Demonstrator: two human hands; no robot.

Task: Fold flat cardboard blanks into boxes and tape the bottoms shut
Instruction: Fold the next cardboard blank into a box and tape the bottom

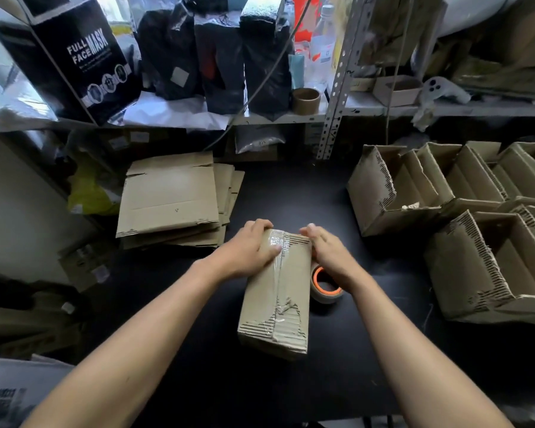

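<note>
Dark and cluttered at its edges, the worktop (291, 193) carries a taped cardboard box (275, 291) at its middle. The box's far end is gripped by the left hand (247, 251), thumb laid on the clear tape (279, 267), while the right hand (328, 251) is pressed flat-fingered against its right side. A tape roll (325, 288) lies just right of the box; flat blanks (170, 199) are stacked far left, folded boxes (464, 217) right.

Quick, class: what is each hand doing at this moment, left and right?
Left hand: fingers curled over the far end of the taped box, thumb pressing the tape.
Right hand: open, fingers straight against the box's right side.
</note>
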